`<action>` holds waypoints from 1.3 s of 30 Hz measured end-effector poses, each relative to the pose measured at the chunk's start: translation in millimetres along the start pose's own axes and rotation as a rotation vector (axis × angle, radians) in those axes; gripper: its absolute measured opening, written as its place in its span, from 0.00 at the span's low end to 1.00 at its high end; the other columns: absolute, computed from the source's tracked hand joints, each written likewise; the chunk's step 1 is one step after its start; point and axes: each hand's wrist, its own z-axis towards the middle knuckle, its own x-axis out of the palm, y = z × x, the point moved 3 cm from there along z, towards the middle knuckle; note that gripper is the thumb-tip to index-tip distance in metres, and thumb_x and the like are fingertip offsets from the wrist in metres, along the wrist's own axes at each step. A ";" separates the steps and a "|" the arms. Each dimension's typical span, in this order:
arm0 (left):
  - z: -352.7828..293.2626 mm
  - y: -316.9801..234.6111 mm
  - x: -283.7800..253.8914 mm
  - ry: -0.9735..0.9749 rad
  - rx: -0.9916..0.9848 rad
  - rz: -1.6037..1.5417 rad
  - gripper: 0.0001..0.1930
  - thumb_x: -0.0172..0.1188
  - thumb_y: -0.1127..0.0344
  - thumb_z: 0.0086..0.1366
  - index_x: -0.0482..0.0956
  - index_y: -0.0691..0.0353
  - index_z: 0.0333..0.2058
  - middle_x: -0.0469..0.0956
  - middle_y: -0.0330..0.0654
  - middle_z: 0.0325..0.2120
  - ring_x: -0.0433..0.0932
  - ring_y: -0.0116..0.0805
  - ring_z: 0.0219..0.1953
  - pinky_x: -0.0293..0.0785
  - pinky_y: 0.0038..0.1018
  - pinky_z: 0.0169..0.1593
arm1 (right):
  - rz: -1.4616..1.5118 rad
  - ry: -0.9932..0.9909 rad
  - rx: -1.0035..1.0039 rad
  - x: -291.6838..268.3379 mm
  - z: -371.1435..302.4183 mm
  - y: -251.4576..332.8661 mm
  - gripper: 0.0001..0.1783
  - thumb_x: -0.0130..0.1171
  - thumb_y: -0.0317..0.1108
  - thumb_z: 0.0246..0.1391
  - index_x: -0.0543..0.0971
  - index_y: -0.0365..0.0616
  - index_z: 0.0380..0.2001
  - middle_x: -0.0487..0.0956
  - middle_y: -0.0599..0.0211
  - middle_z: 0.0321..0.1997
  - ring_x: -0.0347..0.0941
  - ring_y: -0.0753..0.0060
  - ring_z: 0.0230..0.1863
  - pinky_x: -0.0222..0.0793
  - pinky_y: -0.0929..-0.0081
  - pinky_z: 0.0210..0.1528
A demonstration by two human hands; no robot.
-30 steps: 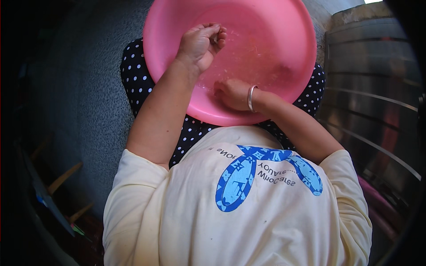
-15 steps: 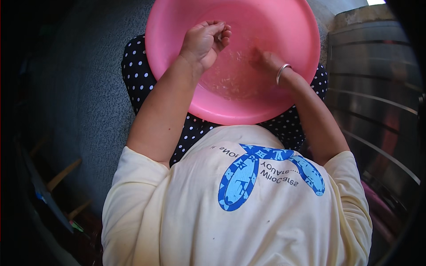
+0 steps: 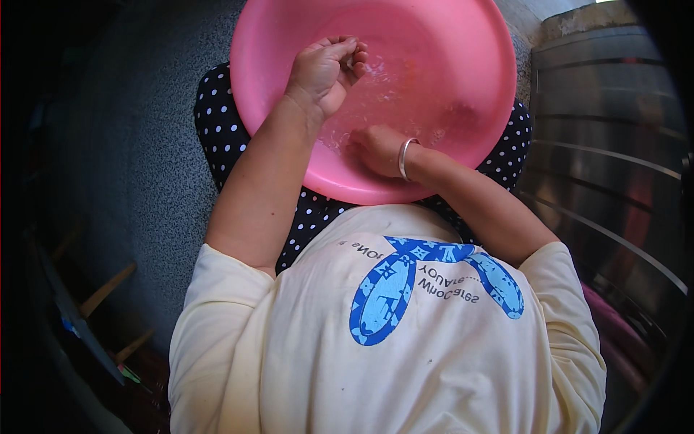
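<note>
Floor: grey speckled ground (image 3: 159,152) is seen at left, darkened toward the rim of the view.
Right side: a grey metal panel (image 3: 600,130) crossed by bars is seen beyond the right knee.
Left side, near: wooden pieces (image 3: 108,289) are seen in shadow; their kind cannot be made out.
Basin: a round pink basin (image 3: 452,54) is placed at the far side of the body, flanked by both knees; its support is hidden.
Basin contents: shallow clear water (image 3: 394,98) is held, its surface broken by bright glints.
Left hand: the left hand (image 3: 325,72) is held over the left part of the basin, fingers curled in, thumb drawn to the index finger; whether anything is pinched cannot be told.
Right hand: the right hand (image 3: 379,150) is lowered at the basin's near side, fingertips obscured; its grip cannot be told.
Wrist: a silver bangle (image 3: 404,159) is worn on the right.
Clothing: a cream shirt (image 3: 303,362) with a blue print and dark polka-dot trousers (image 3: 217,119) are worn.
</note>
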 end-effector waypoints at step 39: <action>2.1 3.6 -2.1 -0.013 0.015 0.001 0.02 0.48 0.74 0.57 0.68 0.65 0.28 0.71 0.41 0.25 0.70 0.27 0.27 0.70 0.19 0.30 | -0.150 -0.558 -0.047 -95.3 -0.1 -62.1 0.08 0.49 0.31 0.47 0.72 0.42 0.32 0.73 0.56 0.27 0.70 0.55 0.30 0.65 0.68 0.34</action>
